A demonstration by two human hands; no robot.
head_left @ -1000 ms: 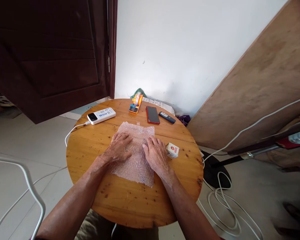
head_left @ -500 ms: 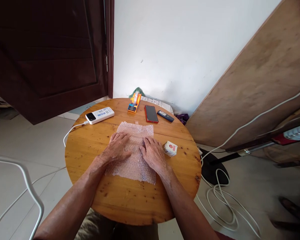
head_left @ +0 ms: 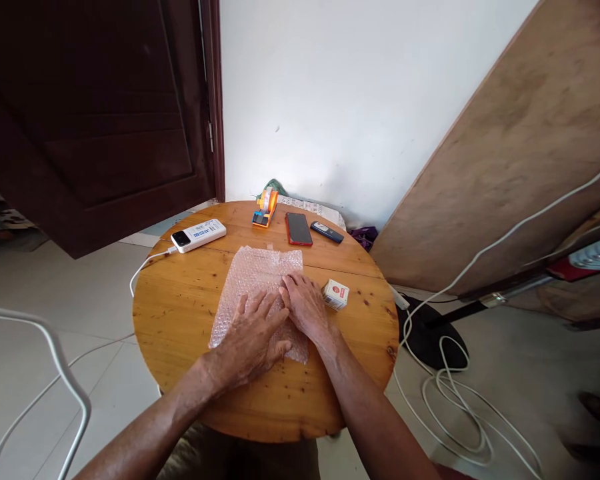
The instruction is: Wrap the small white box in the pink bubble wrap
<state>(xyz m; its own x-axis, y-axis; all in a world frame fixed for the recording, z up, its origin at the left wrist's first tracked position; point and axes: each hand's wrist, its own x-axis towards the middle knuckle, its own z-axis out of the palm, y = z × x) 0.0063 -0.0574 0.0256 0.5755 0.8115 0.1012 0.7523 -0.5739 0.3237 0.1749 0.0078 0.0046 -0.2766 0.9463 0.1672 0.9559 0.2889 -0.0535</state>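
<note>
A sheet of clear bubble wrap (head_left: 240,280) lies flat on the round wooden table (head_left: 180,347). My left hand (head_left: 253,337) rests over its lower middle, fingers spread and pointing toward the right. Against the wrap's right side lies my right hand (head_left: 306,308), palm down, its fingers stretched out and fairly close together. The fingertips of both hands almost meet. Just right of my right hand sits a small white box (head_left: 336,295) with a red mark. Part of the wrap is hidden beneath my hands.
Along the table's far side are a white power bank (head_left: 200,235) with a cable, an orange tape dispenser (head_left: 265,208), a red-edged phone (head_left: 299,229) and a dark blue handheld device (head_left: 327,232). White cables (head_left: 460,407) coil on the floor at right.
My left hand has moved right and closer to my body across the bubble wrap, uncovering its left side. The right hand has stayed at the right side. The view has shifted slightly.
</note>
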